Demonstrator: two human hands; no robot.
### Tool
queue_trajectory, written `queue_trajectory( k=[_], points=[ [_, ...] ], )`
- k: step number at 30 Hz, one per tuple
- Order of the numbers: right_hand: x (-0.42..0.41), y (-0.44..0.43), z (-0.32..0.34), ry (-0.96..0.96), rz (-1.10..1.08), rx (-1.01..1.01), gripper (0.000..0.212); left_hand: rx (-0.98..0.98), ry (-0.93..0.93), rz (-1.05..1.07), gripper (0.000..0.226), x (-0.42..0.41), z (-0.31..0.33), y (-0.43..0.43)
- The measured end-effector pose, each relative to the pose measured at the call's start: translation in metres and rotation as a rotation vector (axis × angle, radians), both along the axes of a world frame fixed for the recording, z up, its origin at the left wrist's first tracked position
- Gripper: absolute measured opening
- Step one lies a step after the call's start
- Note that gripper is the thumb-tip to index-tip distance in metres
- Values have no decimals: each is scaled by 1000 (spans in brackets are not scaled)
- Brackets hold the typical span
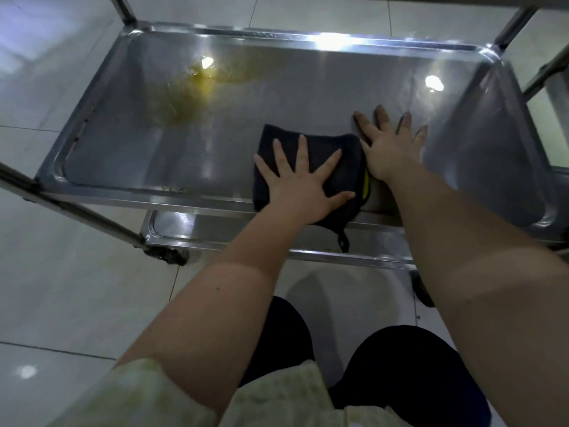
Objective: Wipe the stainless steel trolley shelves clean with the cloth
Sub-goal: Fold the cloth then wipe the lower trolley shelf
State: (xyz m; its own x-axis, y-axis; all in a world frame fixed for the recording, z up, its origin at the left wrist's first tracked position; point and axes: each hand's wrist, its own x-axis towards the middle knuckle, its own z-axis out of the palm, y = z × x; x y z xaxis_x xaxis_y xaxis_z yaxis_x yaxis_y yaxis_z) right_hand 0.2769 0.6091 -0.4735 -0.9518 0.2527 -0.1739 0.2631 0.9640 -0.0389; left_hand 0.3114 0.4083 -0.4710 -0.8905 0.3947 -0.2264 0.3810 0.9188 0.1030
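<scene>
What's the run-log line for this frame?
left hand: flat on cloth | right hand: flat on shelf | yellow spill: far left, not yet wiped

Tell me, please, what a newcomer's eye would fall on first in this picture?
First the yellowish spill at the far left of the steel trolley shelf, not yet wiped. Then the dark cloth near the front edge, with the left hand pressed flat on it. The right hand lies flat on the bare metal just right of the cloth.

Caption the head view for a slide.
Left hand presses dark cloth on trolley shelf; right hand flat beside it; yellow smear unwiped.
</scene>
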Motion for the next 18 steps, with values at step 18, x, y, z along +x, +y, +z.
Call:
queue_trajectory(
  k=[18],
  points=[
    [-1,-34,9,-72,-31,-15,71,-3,-1,218,85,-38,1,-126]
  ],
)
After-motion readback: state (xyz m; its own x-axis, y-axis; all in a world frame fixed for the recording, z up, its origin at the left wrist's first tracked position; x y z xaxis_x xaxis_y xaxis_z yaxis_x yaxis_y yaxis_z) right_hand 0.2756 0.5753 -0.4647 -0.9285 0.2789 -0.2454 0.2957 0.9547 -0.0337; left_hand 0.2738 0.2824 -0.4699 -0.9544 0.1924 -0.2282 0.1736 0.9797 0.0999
